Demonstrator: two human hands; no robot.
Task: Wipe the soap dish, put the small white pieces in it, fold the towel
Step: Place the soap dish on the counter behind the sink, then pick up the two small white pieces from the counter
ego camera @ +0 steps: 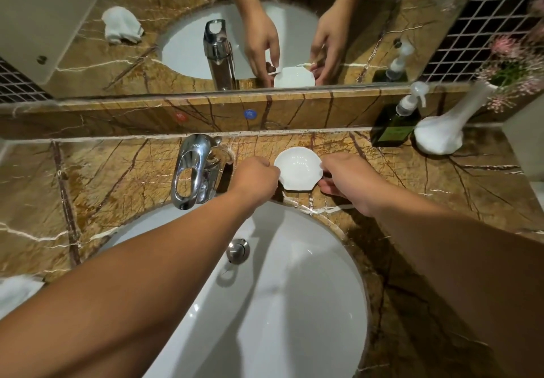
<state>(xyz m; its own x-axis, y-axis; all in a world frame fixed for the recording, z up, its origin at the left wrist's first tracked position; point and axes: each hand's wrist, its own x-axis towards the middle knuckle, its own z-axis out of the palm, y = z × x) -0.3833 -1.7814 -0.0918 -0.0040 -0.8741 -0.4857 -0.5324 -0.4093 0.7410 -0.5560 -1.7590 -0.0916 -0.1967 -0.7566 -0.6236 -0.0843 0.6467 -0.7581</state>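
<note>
The white shell-shaped soap dish sits on the brown marble counter behind the basin, and its bowl looks empty. My left hand is at the dish's left rim with its fingers pinched together. The mirror reflection shows a small white piece between those fingertips. My right hand grips the dish's right rim with thumb and fingers. The white towel lies crumpled at the counter's left edge, partly cut off by the frame. Its reflection shows in the mirror at the upper left.
A chrome tap stands just left of my left hand. The white basin with its drain plug lies below my arms. A dark green pump bottle and a white vase with pink flowers stand at the back right.
</note>
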